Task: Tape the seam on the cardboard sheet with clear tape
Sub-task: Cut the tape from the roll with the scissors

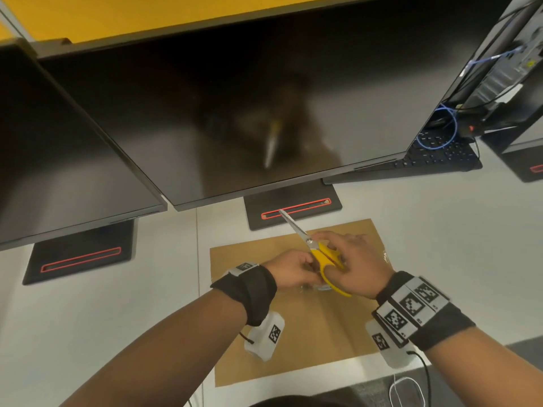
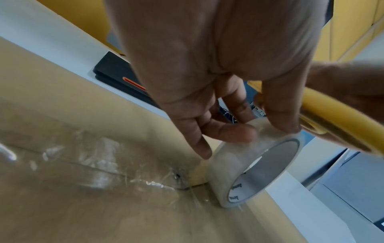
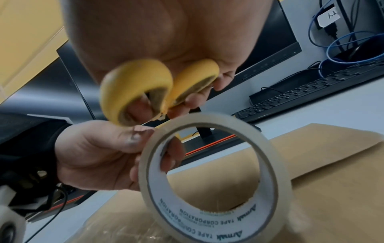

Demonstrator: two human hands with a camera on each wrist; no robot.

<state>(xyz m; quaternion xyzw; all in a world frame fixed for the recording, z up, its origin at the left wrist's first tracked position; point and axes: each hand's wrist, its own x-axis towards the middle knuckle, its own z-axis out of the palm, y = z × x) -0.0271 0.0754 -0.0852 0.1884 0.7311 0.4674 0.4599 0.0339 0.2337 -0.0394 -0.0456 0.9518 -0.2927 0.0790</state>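
We see one roll of clear tape (image 2: 251,166) standing on edge on the single cardboard sheet (image 1: 317,342) on the table (image 1: 440,230). Our left hand (image 1: 293,270) pinches the roll, thumb and fingers (image 2: 226,133) curled over its top. Our right hand (image 1: 357,264), fingers through the loops, clamps one pair of yellow scissors (image 1: 320,254), blades together, just above the roll.
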